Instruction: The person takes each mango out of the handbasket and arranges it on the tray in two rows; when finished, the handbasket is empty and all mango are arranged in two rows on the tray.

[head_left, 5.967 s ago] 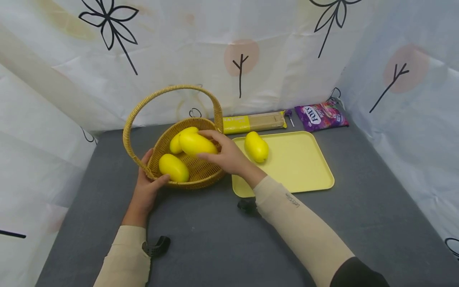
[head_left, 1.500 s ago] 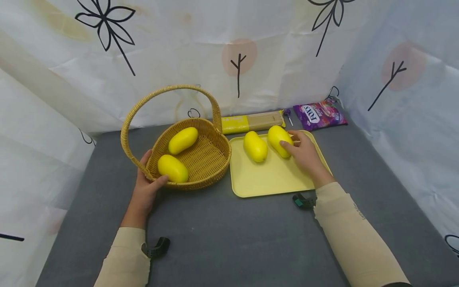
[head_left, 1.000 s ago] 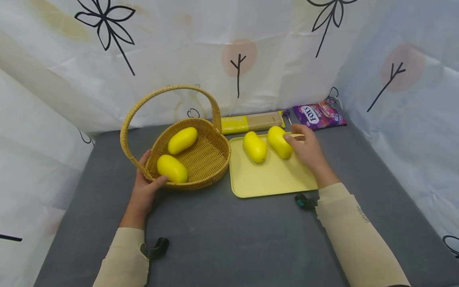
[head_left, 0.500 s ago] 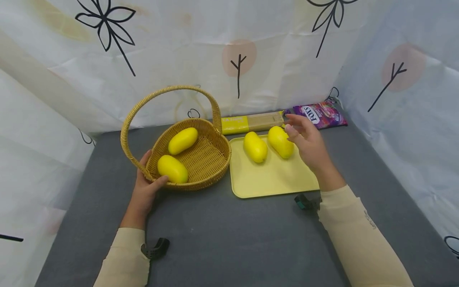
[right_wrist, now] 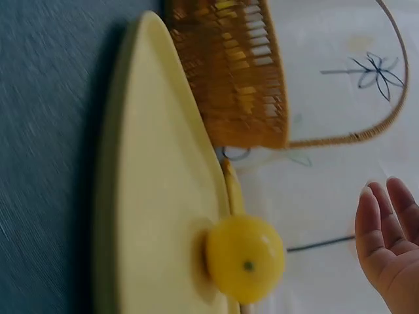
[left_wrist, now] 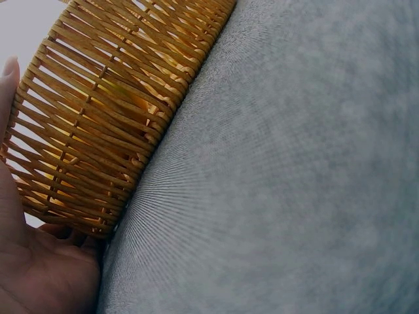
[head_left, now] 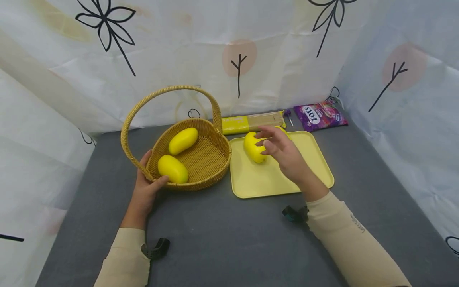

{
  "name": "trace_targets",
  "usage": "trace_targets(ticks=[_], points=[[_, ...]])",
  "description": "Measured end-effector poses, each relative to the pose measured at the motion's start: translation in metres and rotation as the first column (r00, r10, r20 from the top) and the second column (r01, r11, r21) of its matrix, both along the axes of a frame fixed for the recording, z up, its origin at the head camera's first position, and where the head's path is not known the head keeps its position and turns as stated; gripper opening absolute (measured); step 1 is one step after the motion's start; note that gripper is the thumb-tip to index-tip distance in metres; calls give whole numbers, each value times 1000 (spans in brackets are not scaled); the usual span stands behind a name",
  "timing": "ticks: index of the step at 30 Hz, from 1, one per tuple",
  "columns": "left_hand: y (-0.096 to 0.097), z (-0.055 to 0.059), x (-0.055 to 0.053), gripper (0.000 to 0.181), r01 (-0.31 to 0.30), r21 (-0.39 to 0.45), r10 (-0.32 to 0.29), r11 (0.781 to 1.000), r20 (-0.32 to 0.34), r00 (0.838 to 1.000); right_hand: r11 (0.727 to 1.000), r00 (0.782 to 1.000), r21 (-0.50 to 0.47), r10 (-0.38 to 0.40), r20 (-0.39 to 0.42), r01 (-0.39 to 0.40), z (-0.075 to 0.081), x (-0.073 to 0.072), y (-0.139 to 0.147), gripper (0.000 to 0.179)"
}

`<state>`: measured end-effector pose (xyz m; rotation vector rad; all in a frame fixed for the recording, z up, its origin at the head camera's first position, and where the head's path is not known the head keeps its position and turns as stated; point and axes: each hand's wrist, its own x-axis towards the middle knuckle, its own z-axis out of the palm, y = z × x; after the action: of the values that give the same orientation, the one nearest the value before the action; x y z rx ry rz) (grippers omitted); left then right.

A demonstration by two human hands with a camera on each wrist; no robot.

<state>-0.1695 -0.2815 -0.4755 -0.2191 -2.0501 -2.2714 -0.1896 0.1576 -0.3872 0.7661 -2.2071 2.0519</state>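
Right hand [head_left: 285, 153] has slid left since half a second ago, fingers loosely spread with nothing in them, now partly blocking the two yellow fruits [head_left: 253, 149] on the tray [head_left: 258, 184]. Left hand [head_left: 145, 189] still grips the basket [head_left: 206, 159], other two fruits [head_left: 173, 169] unmoved inside.

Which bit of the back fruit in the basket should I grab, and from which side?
Probably its middle, from above and the right. The back fruit is long, rounded and lying on its side, so gripping across its middle should balance it. Bare basket floor shows on its right; its left end is near the wall.
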Motion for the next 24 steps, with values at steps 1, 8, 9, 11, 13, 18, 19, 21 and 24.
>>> trace_targets(ticks=[1, 8, 9, 11, 13, 18, 19, 21, 24], points=[[0, 0, 0, 92, 1, 2, -1, 1000, -1, 1000, 1000, 1000, 10, 20, 3, -20, -2, 1, -5, 61], [1, 0, -1, 92, 6, 6, -5, 1000, -6, 1000, 988, 993, 109, 111, -32, -106, -9, 13, -36, 68], [1, 0, -1, 92, 6, 7, -6, 1000, -7, 1000, 985, 992, 132, 114, -47, -107, -9, 14, -41, 69], [1, 0, -1, 92, 7, 12, -7, 1000, -9, 1000, 980, 990, 166, 124, -73, -110, -10, 15, -50, 71], [1, 0, 0, 92, 8, 19, -8, 1000, -11, 1000, 974, 985, 197, 136, -104, -113, -10, 16, -59, 72], [1, -1, -1, 92, 9, 31, -9, 999, -15, 1000, 964, 957, 239, 172, -233, -115, -12, 16, -83, 72], [1, -1, -1, 91, 9, 31, -8, 999, -16, 1000, 962, 948, 245, 181, -262, -116, -12, 15, -88, 72], [1, -1, -1, 91, 7, 30, -7, 1000, -16, 1000, 957, 931, 266, 199, -306, -117, -13, 13, -99, 72], [2, 0, -1, 91, 2, 27, -2, 1000, -16, 1000, 944, 919, 306, 227, -323, -125, -13, 10, -113, 70]])
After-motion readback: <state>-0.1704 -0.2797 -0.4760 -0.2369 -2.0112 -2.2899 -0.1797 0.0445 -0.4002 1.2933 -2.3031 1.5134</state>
